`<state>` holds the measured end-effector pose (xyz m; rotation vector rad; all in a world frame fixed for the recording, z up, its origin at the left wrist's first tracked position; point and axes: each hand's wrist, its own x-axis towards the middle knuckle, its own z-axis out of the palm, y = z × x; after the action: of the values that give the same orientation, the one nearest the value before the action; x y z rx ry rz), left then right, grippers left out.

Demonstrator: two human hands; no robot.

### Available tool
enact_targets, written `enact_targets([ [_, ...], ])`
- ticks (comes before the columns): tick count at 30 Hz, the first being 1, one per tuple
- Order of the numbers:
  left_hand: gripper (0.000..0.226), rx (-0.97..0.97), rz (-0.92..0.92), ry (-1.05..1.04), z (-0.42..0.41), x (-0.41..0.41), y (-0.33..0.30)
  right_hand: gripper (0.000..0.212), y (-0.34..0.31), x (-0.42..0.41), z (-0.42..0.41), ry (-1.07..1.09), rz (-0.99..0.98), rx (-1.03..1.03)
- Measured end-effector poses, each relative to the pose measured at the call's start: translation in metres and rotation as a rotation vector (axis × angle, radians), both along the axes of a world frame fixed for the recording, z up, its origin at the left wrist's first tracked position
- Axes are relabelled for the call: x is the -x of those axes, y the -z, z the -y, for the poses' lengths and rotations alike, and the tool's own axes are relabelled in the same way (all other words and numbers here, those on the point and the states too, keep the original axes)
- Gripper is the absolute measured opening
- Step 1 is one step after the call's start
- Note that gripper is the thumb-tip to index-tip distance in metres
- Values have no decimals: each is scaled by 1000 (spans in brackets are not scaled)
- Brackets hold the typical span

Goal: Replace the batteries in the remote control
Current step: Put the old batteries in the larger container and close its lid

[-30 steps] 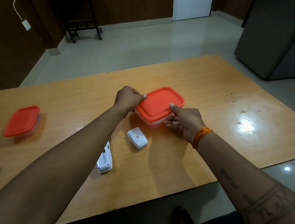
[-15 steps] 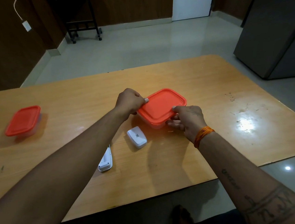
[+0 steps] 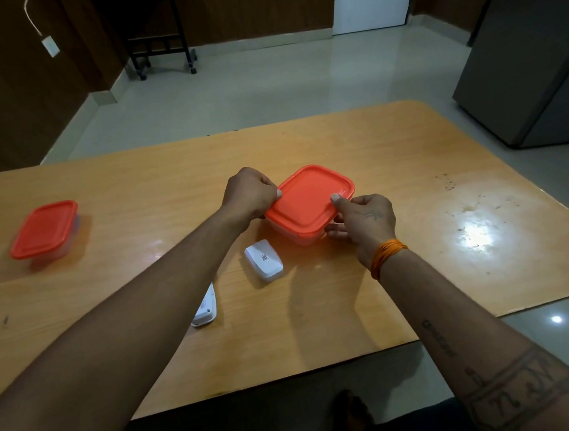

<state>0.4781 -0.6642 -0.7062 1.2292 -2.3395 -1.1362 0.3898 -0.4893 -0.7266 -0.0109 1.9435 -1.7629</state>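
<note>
Both hands are on a clear plastic container (image 3: pixel 307 237) with an orange lid (image 3: pixel 309 197) that sits near the middle of the wooden table (image 3: pixel 410 176). The left hand (image 3: pixel 248 194) is curled over the lid's left edge, thumb tip pressed on top and the other fingers folded under the rim, where they are out of sight. The right hand (image 3: pixel 366 220) pinches the lid's near right corner, thumb on top and fingers beneath against the container wall; whether that corner has lifted off the rim cannot be told. The lid covers the container's contents, and its clear wall shows only as a pale strip below the rim. The remote control (image 3: pixel 205 308) lies on the table near the front edge, mostly hidden beneath the left forearm, with only its white lower end showing. Its detached battery cover (image 3: pixel 263 259), white with a small dark mark too small to read, lies on the table between the remote and the container, touching neither. A second orange-lidded container (image 3: pixel 44 231) stands closed, well apart at the table's left side. An orange thread band (image 3: pixel 386 254) wraps the right wrist.
</note>
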Motion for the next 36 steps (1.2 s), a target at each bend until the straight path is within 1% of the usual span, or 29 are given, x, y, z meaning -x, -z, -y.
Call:
enact_targets([
  [1,16,-6,10,-8,-1,0,-1,27,0,0,0,-6,17,-7],
  [2,17,-24,15,-14,-1,0,-2,27,0,-1,0,-12,20,-24],
  [4,18,-73,5,-30,-2,-3,-4,34,0,-5,0,-13,0,-61],
  [7,20,-173,-85,-77,-10,-9,-8,39,-2,-7,2,-41,-43,-98],
  [8,20,-208,-125,-91,-14,-11,-8,41,-5,-9,3,-52,-29,-89],
  [10,20,-263,-190,-109,-24,-15,-10,53,-7,-11,7,-51,27,-73],
  [11,18,-280,-210,-110,-30,-17,-12,55,-9,-13,7,-49,42,-63],
  [13,13,-297,-243,-99,-42,-21,-14,52,-10,-16,6,-46,-3,-61],
  [16,9,-331,-251,-105,-55,-24,-22,56,-13,-23,6,-77,-128,-44],
  [17,12,-367,-255,-120,-59,-23,-25,57,-14,-26,6,-89,-140,-28],
  [19,31,-425,-269,-167,-66,-21,-30,58,-16,-31,8,-99,-125,14],
  [21,54,-348,-251,-200,-72,-20,-30,53,-19,-35,7,-104,-132,43],
  [22,61,-296,-246,-207,-74,-21,-28,50,-20,-36,5,-104,-146,50],
  [24,69,-244,-255,-223,-78,-22,-26,48,-21,-36,2,-107,-172,51],
  [27,63,-209,-273,-244,-82,-26,-24,43,-19,-37,1,-134,-208,53],
  [29,58,-188,-267,-256,-82,-29,-24,42,-18,-39,1,-175,-187,64],
  [31,57,-177,-264,-275,-84,-35,-22,41,-17,-38,1,-216,-143,50],
  [33,64,-128,-251,-266,-89,-41,-17,48,-17,-35,0,-209,-102,2],
  [35,66,-95,-226,-215,-97,-46,-10,68,-17,-30,-2,-171,-104,-41],
  [36,63,-123,-227,-197,-100,-48,-6,79,-18,-27,-3,-168,-114,-56],
])
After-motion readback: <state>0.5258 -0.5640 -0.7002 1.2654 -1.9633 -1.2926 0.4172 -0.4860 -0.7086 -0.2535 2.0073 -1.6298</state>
